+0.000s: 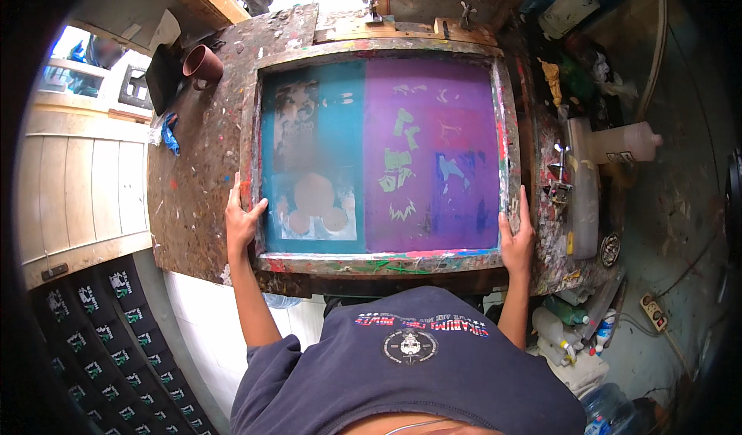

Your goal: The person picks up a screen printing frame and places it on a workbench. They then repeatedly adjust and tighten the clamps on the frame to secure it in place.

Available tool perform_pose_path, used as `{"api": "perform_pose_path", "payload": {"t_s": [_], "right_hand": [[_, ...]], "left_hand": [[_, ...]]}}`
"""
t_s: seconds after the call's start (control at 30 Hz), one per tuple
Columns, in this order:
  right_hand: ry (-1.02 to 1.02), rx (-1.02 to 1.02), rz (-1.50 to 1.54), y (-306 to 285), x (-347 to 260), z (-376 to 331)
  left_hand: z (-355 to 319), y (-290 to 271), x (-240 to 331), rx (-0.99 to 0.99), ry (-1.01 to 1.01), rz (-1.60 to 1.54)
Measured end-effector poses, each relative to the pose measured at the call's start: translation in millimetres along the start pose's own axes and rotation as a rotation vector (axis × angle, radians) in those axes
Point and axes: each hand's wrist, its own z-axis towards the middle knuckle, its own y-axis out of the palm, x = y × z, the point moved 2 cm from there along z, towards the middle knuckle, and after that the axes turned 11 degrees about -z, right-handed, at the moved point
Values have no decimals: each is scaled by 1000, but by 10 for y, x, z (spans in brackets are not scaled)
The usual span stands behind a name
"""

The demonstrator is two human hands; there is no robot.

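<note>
A screen-printing frame [379, 263] lies on the worktable in front of me. Its paint-smeared border holds a mesh [340, 149], teal on the left and purple on the right, with cut-out design shapes in both halves. My left hand [246, 217] grips the left side of the frame near its front corner, thumb over the border and fingers along the outer edge. On the opposite side, my right hand [517, 234] holds the right border the same way. Whatever lies under the mesh is hard to make out.
Two hinge clamps [373, 11] [467, 13] stand behind the frame on a wooden bar. A brown mug [203, 64] and a blue rag [170, 134] sit at the left. Bottles [622, 143] crowd the right side. Dark printed pieces [116, 342] are laid out low on the left.
</note>
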Motion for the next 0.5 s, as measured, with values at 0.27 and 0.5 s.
{"api": "perform_pose_path", "payload": {"t_s": [0.27, 0.5], "right_hand": [[-23, 22, -40, 12, -11, -14], [-99, 118, -217, -173, -49, 104]], "left_hand": [[14, -15, 32, -1, -20, 61], [448, 314, 769, 176, 388, 526]]}}
